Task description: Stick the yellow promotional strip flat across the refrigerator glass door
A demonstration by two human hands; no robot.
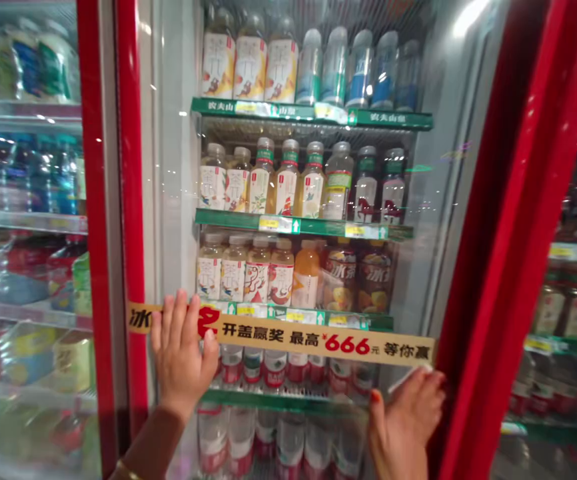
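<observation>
My left hand (pixel 181 357) lies flat with fingers stretched out over the left part of a tan printed strip (pixel 303 340). The strip runs across the glass door (pixel 418 267) of a red-framed drinks fridge, and my fingers cover some of its lettering. Below the strip's right end is my right hand (pixel 408 413), thumb raised and fingers bent together. A thin white piece (pixel 411 379) shows between its thumb and fingers, mostly hidden; whether it is cloth or paper I cannot make out.
Behind the glass, bottles (pixel 286 190) stand in rows on green-edged shelves (pixel 313 115). A red door frame (pixel 508 253) slants along the right side. At left, another fridge (pixel 23 220) holds packs and bottles. Lights reflect in the glass.
</observation>
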